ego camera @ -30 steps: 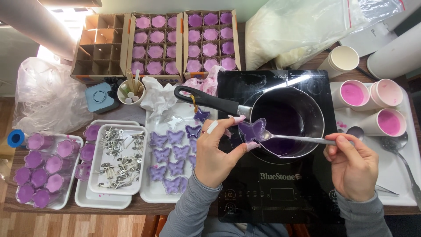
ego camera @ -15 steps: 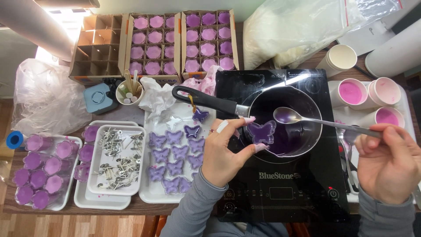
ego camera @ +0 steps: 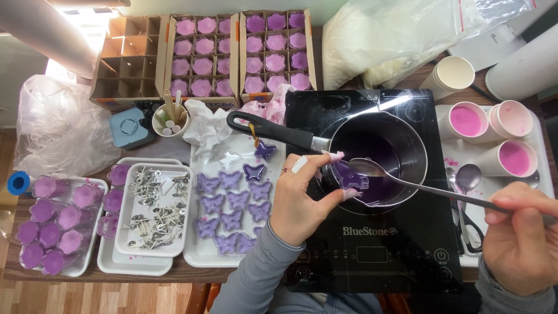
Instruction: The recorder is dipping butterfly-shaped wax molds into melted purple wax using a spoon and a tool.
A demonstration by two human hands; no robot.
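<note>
Filling a butterfly mould (ego camera: 350,177), pinched in the left hand (ego camera: 302,200) fingers over the saucepan (ego camera: 378,152) near the table's right edge; right hand (ego camera: 519,235) grips the spoon (ego camera: 407,180), which must tip steadily.

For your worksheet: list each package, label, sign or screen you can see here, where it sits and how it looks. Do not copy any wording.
Cardboard divider boxes: three along the back edge, brown; two hold pink and purple moulded pieces, the left one looks empty.
Clear plastic bag: back right, bulging with white material.
Cooktop display: front panel of the black hob, small dark rectangle.
Warning label: hob's back edge, small white triangle signs.
</note>
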